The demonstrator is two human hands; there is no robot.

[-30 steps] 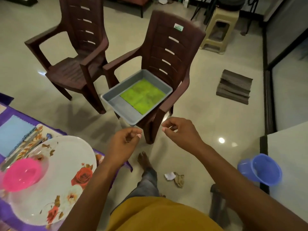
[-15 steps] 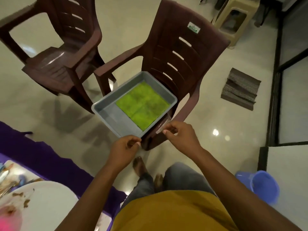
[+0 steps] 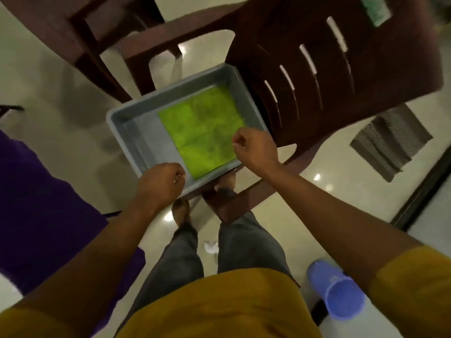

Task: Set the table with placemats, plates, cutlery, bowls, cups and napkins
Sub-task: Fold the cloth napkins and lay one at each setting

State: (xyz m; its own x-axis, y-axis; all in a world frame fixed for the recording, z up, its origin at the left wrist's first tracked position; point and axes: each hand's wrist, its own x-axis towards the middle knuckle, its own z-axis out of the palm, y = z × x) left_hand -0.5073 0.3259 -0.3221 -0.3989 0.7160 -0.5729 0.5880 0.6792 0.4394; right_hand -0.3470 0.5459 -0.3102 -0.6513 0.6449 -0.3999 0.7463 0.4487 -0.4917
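Change: we have turned away from the table; a second ago the plate and pink bowl were in view at the left, and now only the purple cloth (image 3: pixel 41 203) shows there. Both hands have come forward from above the floor to the grey tray (image 3: pixel 127 132), and the view has tipped down over it.
Meaning: we judge the napkin step is in hand, with the fetch about to begin and nothing lifted yet.
Left hand: our left hand (image 3: pixel 159 184) sits at the tray's near rim, fingers curled with thumb against fingertips; we see nothing held in it.
Right hand: our right hand (image 3: pixel 253 148) hovers over the tray's right side, fingers curled in, also holding nothing that we can see.
Napkin: the green napkin (image 3: pixel 200 130) lies flat in the tray's right part, on the brown chair (image 3: pixel 341 81).
Napkin to grip: its right edge lies just beside and under the right hand; the left hand is near its near corner. Whether either touches it, we cannot tell.
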